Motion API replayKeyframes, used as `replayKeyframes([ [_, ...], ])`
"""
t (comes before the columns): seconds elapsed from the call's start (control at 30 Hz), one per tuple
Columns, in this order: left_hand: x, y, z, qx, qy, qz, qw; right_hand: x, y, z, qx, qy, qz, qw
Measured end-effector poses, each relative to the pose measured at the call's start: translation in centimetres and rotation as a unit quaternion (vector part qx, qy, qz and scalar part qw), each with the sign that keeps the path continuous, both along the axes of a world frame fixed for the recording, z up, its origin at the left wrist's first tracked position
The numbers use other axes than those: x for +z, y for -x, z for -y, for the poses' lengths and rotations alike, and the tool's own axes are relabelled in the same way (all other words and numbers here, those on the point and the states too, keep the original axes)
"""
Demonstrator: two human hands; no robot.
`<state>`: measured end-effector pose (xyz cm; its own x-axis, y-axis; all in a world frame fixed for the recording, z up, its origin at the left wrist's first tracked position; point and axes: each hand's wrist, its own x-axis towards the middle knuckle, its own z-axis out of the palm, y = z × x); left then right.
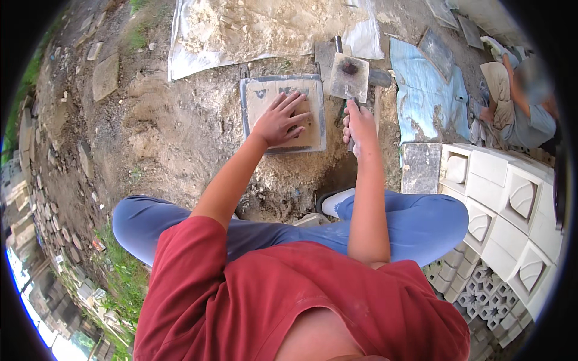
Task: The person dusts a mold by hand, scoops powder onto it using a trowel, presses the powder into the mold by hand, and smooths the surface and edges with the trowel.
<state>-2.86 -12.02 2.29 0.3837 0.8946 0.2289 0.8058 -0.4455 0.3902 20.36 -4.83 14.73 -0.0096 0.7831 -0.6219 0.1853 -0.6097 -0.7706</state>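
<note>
A square, metal-rimmed mould lies on the dirt in front of me, its inside filled level with pale sandy material. My left hand rests flat on that surface, fingers spread, gripping nothing. Beside it, to the right, my right hand is closed around the handle of a square flat-bladed trowel. The trowel's pale blade carries a dark brown patch and points away from me. A dark grey rounded piece and a short dark bar stick out past the blade; what they belong to is hidden.
Beyond the mould, a white sheet bears a heap of sandy material. A light blue sack and a grey slab lie to the right. Stacked white blocks stand at my right knee; another person sits at far right.
</note>
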Motion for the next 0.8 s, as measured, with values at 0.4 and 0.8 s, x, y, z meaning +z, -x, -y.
replayKeyframes([
  [0.4, -1.0, -3.4, 6.8, -0.013, 0.01, -0.042, 0.999, 0.3, -3.8, 4.9, 0.039, 0.008, 0.028, 0.999],
  [0.8, -0.9, 0.1, 3.0, 0.246, -0.05, 0.214, 0.944, 0.5, -0.9, 5.9, 0.239, -0.082, 0.255, 0.933],
])
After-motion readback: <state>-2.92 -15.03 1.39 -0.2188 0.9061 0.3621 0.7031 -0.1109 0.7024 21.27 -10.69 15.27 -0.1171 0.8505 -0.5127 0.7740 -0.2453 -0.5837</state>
